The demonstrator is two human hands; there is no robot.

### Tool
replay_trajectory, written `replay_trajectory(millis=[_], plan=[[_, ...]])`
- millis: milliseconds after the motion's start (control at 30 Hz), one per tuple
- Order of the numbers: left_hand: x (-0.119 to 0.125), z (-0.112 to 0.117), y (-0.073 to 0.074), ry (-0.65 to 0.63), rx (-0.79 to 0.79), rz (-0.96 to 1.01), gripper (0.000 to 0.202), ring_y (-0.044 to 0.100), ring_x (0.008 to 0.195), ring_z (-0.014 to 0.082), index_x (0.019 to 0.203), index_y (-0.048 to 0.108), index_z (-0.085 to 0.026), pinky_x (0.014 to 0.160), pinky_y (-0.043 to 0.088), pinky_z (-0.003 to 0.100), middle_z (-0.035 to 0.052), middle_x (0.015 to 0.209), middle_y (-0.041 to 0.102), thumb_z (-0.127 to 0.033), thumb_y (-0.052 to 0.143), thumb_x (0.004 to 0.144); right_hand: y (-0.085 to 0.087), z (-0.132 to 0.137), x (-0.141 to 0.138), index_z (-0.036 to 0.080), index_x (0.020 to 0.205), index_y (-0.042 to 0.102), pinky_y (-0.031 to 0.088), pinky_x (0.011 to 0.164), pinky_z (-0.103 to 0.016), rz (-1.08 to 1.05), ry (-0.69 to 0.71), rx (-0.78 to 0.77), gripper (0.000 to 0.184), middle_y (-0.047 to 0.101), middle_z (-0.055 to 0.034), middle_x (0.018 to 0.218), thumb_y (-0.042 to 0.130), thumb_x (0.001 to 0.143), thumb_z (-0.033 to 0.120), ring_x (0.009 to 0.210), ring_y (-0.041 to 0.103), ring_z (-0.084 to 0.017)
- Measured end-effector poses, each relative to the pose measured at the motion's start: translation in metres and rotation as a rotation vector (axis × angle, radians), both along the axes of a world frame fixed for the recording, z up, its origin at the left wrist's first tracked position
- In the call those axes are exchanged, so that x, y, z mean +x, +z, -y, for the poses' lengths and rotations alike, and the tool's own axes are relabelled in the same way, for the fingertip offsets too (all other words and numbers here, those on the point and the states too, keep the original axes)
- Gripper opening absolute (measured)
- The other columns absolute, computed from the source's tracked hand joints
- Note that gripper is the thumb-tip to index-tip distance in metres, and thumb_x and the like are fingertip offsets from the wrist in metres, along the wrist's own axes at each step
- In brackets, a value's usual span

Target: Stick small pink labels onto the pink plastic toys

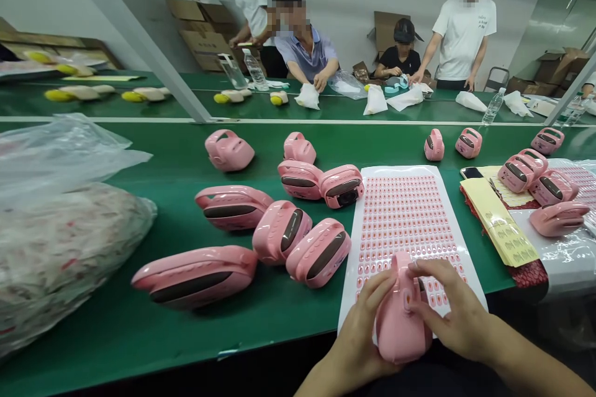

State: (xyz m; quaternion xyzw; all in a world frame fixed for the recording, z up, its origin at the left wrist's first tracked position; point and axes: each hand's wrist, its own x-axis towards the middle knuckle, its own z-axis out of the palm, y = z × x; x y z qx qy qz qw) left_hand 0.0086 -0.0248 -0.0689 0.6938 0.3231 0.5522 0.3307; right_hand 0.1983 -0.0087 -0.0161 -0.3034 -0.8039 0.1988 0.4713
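Note:
A pink plastic device (401, 338) with a loop handle stands tilted at the table's front edge, between my hands. My left hand (361, 329) is wrapped round its left side. On the right, my right hand (454, 307) has its index finger at the handle, while its thumb presses beside a small oval sticker (408, 299) with an orange centre on the device. Beneath lies a white sheet of small pink-and-red oval stickers (400, 211), its lower part covered by my hands. Left of the sheet, several similar pink devices (319, 254) with dark panels lie on the green table.
A large clear plastic bag (69, 260) of packed items fills the left side. Yellow label sheets (500, 223), a phone (471, 173) and more pink devices (554, 189) are at right. Across a white rail, several people work at another green table (177, 105).

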Motion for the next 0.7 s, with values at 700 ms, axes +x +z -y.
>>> replay_trajectory(millis=[700], plan=[[-0.004,0.002,-0.007,0.039,0.09,-0.478,0.108,0.053,0.116,0.0367,0.143,0.018,-0.032,0.085,0.053,0.045,0.0152,0.132,0.046,-0.019,0.079,0.055,0.001,-0.007,-0.001,0.028,0.119,0.045,0.046,0.062,-0.028,-0.282,0.098,-0.763,0.054,0.054,-0.0012,0.092,0.065,0.071,0.012,0.073,0.059,-0.014]])
